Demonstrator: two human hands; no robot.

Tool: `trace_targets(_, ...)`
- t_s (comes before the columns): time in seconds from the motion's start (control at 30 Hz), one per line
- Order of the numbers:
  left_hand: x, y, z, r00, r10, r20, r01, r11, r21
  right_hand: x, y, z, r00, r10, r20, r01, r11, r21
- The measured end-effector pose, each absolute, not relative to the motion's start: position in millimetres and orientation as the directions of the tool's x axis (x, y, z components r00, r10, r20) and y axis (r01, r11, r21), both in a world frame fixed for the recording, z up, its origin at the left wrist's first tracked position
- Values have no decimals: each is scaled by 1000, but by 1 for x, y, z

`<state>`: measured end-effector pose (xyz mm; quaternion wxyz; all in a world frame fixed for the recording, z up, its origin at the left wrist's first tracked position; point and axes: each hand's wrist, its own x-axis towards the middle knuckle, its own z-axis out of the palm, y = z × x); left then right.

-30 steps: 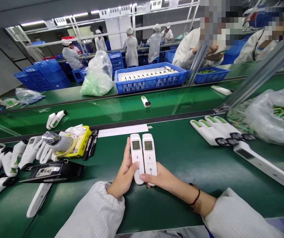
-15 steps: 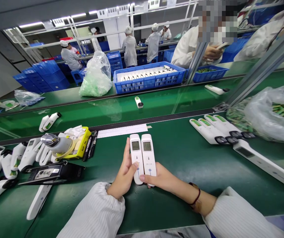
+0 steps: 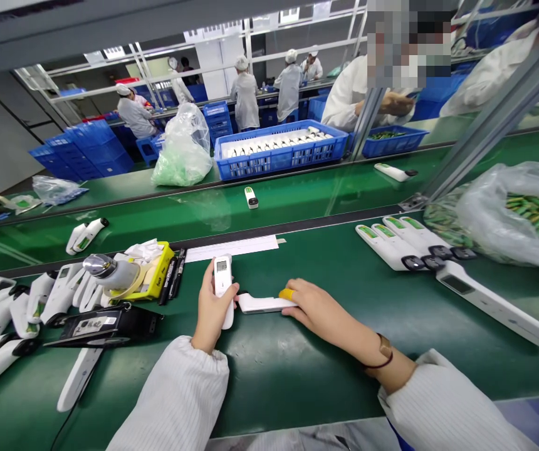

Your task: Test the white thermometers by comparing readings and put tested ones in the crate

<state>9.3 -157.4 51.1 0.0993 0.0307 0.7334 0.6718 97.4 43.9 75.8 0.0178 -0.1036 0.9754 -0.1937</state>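
Parted from their side-by-side hold of the earlier frame, two thermometers now stand differently: the upright thermometer (image 3: 223, 285) has shifted leftward, and the flat thermometer (image 3: 260, 304) is turned on its side, pointing left. The left hand (image 3: 210, 318) is closed narrowly around the former, thumb across its front; the right hand (image 3: 319, 307), wearing a yellow finger cot (image 3: 287, 294), pinches the latter's far end above the green bench (image 3: 307, 382). Whether the flat piece rests on the bench or touches the left thumb cannot be told. Likely faults: the end-only pinch could let the flat thermometer pivot or slip; the nearness of its tip to the other could cause a knock; the thumb, lying on the front, might press a button unintentionally. A wide rightward sweep of the right arm could disturb the open units (image 3: 387, 249).
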Motion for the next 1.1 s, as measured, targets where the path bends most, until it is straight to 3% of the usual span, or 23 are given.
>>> trace_targets(0.13, 8, -158, 45, -980, 187, -70, -28, 218, 976, 93, 50, 68, -951, -209, 226, -244, 960, -140)
trace_targets(0.23, 9, -156, 41, -968, 242, -66, 10, 302, 953, 92, 48, 64, -967, -174, 188, -188, 980, -62)
trace_targets(0.37, 11, -153, 38, -953, 301, -27, 86, 356, 931, 94, 37, 65, -980, -178, 86, -190, 967, -169)
trace_targets(0.53, 14, -153, 38, -955, 296, -22, 92, 365, 926, 98, 31, 62, -960, -234, 156, -261, 948, -183)
trace_targets(0.73, 18, -147, 40, -967, 254, 5, 109, 396, 912, 95, 42, 38, -950, -214, 229, -289, 881, -375)
trace_targets(0.87, 25, -133, 42, -928, 368, -57, 121, 442, 889, 92, 37, 35, -975, -145, 171, -203, 890, -407)
trace_targets(1.0, 33, -113, 48, -842, 511, -173, 93, 453, 887, 102, 19, 46, -987, -66, 145, -99, 969, -228)
trace_targets(1.1, 18, -105, 60, -820, 560, -121, 223, 506, 833, 104, 7, 58, -998, 55, 8, 54, 997, -63)
